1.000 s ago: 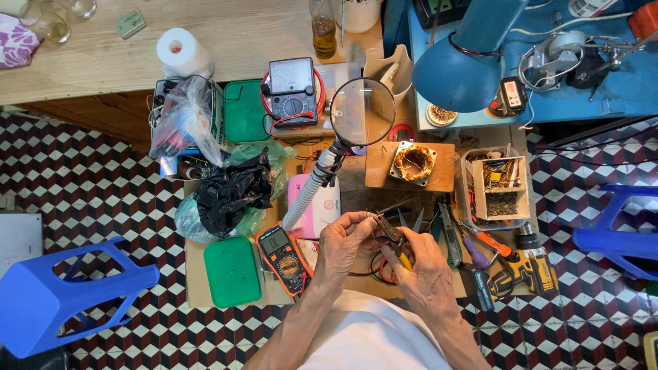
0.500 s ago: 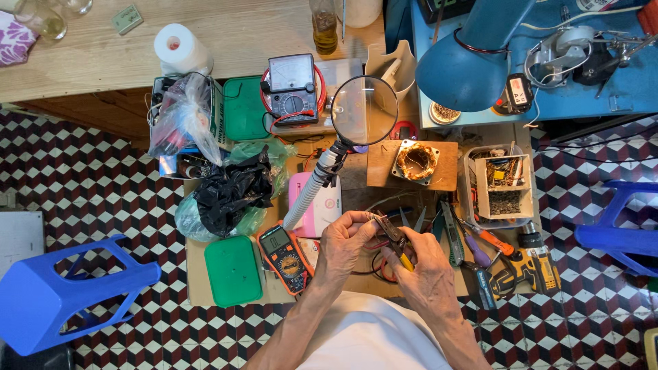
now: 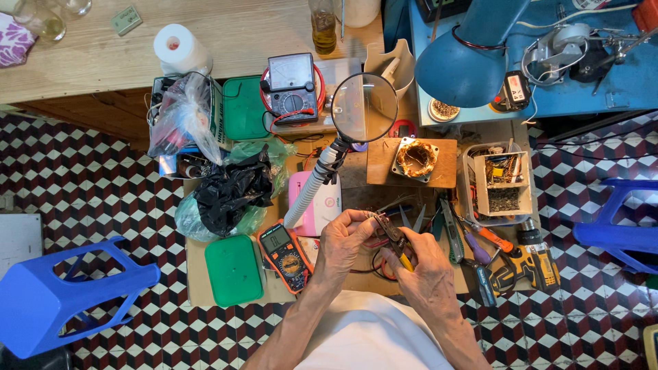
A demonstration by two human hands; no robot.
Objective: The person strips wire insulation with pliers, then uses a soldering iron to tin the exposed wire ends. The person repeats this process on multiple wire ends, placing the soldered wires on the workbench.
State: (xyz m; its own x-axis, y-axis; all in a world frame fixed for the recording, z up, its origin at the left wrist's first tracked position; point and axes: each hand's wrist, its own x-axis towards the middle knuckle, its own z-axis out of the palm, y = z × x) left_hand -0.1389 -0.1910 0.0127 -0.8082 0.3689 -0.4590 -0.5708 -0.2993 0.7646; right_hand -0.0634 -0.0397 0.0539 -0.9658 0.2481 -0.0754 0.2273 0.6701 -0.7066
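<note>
My left hand (image 3: pixel 346 241) pinches a thin bundle of wires (image 3: pixel 384 207) between thumb and fingers, low over the cluttered work board. My right hand (image 3: pixel 430 274) grips small pliers with yellow-tipped handles (image 3: pixel 396 236), their jaws meeting the wires at my left fingertips. Red and black test leads lie under both hands. An orange digital multimeter (image 3: pixel 286 248) rests just left of my left wrist.
A magnifier on a flexible arm (image 3: pixel 363 108) stands above the hands. An analogue meter (image 3: pixel 291 88), blue lamp (image 3: pixel 466 62), copper coil block (image 3: pixel 415 159), parts box (image 3: pixel 502 181), several hand tools and a drill (image 3: pixel 531 257) at right, green cases (image 3: pixel 234 269), bags, two blue stools (image 3: pixel 62 294).
Both hands stay close together over the same spot, with only small shifts of the fingers and pliers on the wires. The view has drifted slightly.
</note>
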